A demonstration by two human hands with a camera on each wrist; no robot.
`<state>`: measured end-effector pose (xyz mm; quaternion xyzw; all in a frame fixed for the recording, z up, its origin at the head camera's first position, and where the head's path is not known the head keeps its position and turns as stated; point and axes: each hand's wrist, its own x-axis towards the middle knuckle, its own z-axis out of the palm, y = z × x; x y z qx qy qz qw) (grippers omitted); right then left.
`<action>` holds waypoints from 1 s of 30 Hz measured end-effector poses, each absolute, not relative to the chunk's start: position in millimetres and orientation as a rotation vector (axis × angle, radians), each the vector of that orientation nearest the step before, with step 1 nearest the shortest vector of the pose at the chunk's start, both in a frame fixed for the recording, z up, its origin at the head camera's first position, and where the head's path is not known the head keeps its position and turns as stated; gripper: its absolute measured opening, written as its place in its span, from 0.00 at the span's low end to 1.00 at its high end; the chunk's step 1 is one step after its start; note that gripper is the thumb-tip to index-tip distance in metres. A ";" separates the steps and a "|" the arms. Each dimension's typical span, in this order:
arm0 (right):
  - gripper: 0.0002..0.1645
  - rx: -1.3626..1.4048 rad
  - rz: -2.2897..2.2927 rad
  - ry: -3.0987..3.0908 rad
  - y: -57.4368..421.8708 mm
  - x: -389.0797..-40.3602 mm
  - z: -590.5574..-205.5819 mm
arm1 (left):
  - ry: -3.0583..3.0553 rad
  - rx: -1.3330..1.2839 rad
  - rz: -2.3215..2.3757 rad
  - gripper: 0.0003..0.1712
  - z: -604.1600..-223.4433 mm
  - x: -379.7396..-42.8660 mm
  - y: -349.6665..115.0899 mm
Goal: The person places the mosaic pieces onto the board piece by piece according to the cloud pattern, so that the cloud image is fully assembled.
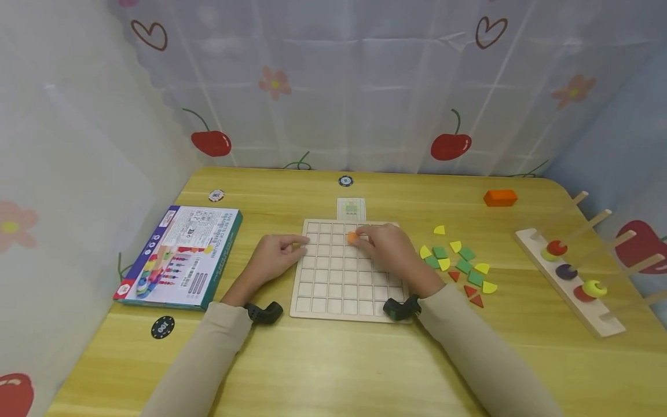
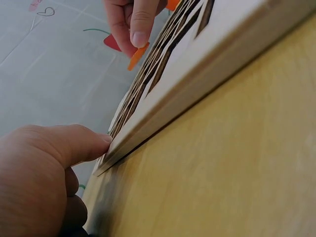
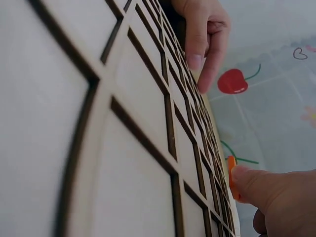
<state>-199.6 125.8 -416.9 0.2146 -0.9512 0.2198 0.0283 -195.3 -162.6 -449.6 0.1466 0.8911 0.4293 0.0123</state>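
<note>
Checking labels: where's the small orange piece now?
In the head view, the right hand pinches the small orange piece at the far part of the grid board.

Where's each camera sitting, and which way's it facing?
Head: worn there, facing forward and down at the pale wooden grid board; left hand, right hand and beige sleeves show.
Left wrist: worn there, looking along the board's edge; both hands show.
Right wrist: worn there, looking across the board's grid; both hands show.
Wrist views share the small flat orange piece in the right hand's pinch.
</note>
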 end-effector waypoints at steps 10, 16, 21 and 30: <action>0.17 0.676 0.809 -2.911 127.4 -204.3 -429.9 | 2.778 0.467 1.336 0.13 -450.0 -195.7 -162.4; 0.19 0.621 0.840 -2.892 127.1 -204.5 -436.0 | 2.791 0.483 1.331 0.13 -452.1 -195.7 -163.5; 0.20 0.598 0.876 -2.883 127.8 -204.2 -437.6 | 2.772 0.482 1.334 0.13 -452.8 -194.4 -164.1; 0.24 0.606 0.905 -2.862 131.7 -204.0 -438.6 | 2.791 0.512 1.330 0.13 -453.5 -194.9 -164.1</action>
